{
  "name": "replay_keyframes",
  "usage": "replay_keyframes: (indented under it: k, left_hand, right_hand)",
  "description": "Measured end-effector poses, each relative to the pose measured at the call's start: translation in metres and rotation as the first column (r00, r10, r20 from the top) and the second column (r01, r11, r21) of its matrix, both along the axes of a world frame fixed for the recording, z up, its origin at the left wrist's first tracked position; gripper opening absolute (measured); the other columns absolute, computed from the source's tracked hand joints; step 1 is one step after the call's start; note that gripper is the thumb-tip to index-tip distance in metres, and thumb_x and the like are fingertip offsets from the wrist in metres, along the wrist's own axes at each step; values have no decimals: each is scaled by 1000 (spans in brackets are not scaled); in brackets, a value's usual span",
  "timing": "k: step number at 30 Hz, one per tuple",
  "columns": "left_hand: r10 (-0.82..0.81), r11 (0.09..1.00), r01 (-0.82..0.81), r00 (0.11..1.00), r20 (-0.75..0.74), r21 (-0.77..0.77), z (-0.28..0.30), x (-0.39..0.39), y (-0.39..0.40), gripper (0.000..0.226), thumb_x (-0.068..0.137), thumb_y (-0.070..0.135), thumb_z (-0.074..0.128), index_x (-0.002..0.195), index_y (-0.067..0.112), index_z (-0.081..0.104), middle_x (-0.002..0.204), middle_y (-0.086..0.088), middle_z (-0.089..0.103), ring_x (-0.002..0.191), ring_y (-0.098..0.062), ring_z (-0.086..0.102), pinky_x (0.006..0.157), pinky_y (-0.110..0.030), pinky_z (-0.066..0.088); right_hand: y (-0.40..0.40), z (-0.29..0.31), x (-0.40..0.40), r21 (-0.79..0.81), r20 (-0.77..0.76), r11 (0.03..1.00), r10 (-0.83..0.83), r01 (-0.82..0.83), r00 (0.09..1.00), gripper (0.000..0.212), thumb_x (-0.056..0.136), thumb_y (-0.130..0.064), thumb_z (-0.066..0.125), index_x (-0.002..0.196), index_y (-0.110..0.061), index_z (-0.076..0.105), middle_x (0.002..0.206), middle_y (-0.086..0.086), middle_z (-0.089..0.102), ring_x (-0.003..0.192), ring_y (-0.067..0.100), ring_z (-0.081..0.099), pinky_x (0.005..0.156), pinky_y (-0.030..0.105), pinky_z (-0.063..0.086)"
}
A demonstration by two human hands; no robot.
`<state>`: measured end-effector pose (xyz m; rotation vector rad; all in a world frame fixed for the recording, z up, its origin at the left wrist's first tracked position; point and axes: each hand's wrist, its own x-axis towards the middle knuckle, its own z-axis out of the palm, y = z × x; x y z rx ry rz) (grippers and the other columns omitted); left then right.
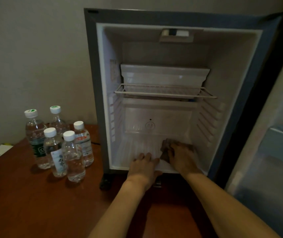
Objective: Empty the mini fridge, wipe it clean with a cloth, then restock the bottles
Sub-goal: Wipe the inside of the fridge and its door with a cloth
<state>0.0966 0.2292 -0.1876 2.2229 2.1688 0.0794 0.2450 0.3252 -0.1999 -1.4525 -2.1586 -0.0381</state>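
**Wiping the fridge floor**

We are on the wiping step. The mini fridge [180,93] in the middle of the frame is open and has no bottles inside. Our right hand [182,155] presses a dark cloth [165,148] on the fridge floor, fingers curled over it. Our left hand [144,164] lies flat beside it, fingers straight, holding nothing.

Next, we think, comes more rubbing — then restocking. The five bottles [60,143] wait at the lower left on the brown wooden table [25,203], by a plain wall [34,57] — the room is dim.
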Motion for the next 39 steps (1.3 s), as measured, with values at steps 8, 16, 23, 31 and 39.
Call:
replay_keyframes:
  k: [8,16,23,31,39]
  left_hand:
    - [9,1000,-9,1000,9,20,0,2,-4,55,102,54,43,152,34,34,147,-2,38,136,-27,36,103,-41,39]
    - [-46,994,49,998,-33,95,-5,-7,0,57,99,60,43,150,36,37,140,0,43,128,-24,41,98,-40,44]
    - [-99,974,94,995,15,208,-18,-19,2,59,96,66,42,149,38,39,135,5,43,126,-21,38,101,-38,41]
    - [-93,976,88,995,18,199,-19,-20,5,59,98,64,42,150,37,36,140,4,39,130,-22,34,104,-39,37]
    - [-65,990,56,996,60,132,-13,-14,1,61,98,61,44,152,35,35,142,4,40,131,-22,34,107,-38,36]
  right_hand:
    - [-59,-18,22,35,-3,998,58,-58,998,21,87,-16,59,102,-11,73,105,15,67,91,35,65,85,39,54]
    - [-48,-8,9,-27,-2,999,30,-30,1000,33,100,-21,46,127,-16,64,135,7,58,117,28,56,101,34,43]
    - [6,-3,-16,0,-23,1000,24,-24,999,32,100,-19,44,123,-17,66,128,5,63,110,22,60,97,28,40]
    - [47,9,-30,-44,26,999,-27,28,999,31,98,-24,44,121,-20,65,128,4,63,114,24,59,101,31,37]
    - [-2,5,-14,11,-65,998,55,-55,996,27,100,-28,52,110,-11,70,117,8,67,102,22,61,81,17,29]
